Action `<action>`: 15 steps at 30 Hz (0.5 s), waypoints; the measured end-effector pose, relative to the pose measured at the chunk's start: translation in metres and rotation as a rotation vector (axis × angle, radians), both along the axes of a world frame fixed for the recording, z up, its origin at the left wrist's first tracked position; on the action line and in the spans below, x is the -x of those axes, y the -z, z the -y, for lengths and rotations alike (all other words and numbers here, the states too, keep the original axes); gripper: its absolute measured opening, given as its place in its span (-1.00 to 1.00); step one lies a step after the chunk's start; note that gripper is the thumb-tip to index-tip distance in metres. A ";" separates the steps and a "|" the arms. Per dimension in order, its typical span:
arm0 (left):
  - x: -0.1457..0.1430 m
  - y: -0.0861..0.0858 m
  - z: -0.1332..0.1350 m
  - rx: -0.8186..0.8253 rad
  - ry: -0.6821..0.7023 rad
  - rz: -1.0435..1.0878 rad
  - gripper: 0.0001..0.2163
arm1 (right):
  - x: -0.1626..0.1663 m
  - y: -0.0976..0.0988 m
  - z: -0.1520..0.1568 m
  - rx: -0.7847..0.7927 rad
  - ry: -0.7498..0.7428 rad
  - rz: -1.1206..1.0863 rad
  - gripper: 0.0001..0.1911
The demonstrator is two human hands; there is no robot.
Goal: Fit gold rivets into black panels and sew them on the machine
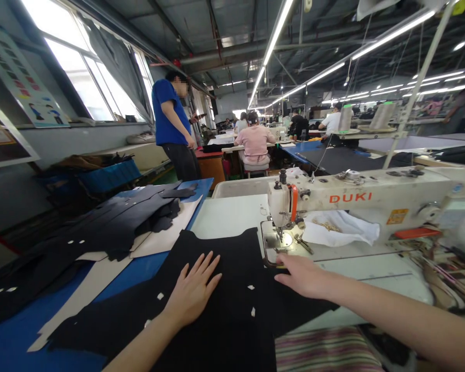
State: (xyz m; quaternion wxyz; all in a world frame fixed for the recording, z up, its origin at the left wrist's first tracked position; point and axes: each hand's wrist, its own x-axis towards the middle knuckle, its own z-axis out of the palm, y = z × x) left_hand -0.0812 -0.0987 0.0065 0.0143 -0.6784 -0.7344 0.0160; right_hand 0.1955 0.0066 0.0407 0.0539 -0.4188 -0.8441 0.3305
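Observation:
A black cut fabric piece (225, 294) with several small white marks is spread over the machine table and hangs toward me. My left hand (196, 289) lies flat on it, fingers spread and holding nothing. Close to the presser foot of the sewing machine (356, 196), my right hand (300, 275) rests at the fabric's right edge. Its thumb and index finger point forward, a little apart; the other fingers are tucked out of sight. A lamp lights the needle plate (273, 240) just beyond that hand.
Stacked dark fabric pieces (127, 217) and beige paper patterns (166, 232) cover the blue table (8, 349) at left. White cloth (339, 230) lies under the machine arm. A striped cloth (327, 351) is near my lap. A standing person (174, 121) and a seated person (254, 142) are ahead.

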 end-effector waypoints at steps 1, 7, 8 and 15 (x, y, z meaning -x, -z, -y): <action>-0.001 0.000 -0.004 -0.004 -0.011 -0.015 -0.53 | -0.005 0.000 0.005 -0.122 -0.002 0.025 -0.62; -0.012 -0.006 -0.024 0.061 -0.020 -0.087 -0.59 | -0.018 0.015 0.051 -0.468 -0.314 -0.096 -0.25; -0.016 -0.007 -0.025 0.062 -0.012 -0.088 -0.60 | -0.018 0.022 0.060 -0.451 -0.423 -0.137 -0.19; -0.038 -0.013 -0.013 0.014 0.030 -0.064 -0.61 | -0.007 0.090 0.082 -0.692 -0.541 -0.153 -0.13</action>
